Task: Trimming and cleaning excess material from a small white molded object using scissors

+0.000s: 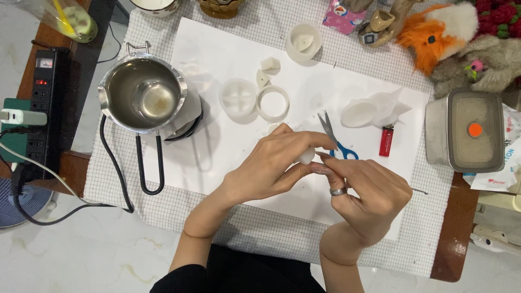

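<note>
Nearest to the camera, two bare forearms over white paper [217,49] on a checked mat [108,179]. Left hand [266,168] pinching a small white wax piece [306,156] between thumb and fingertips; right hand [369,198], with a ring, touching the same piece from the right with loosely curled fingers. Wax piece directly between both hands, held above the paper, long axis impossible to tell. Just beyond, blue-handled scissors [332,138], a red lighter [386,142], white round moulds [255,100], and further left a steel melting pot [142,95].
</note>
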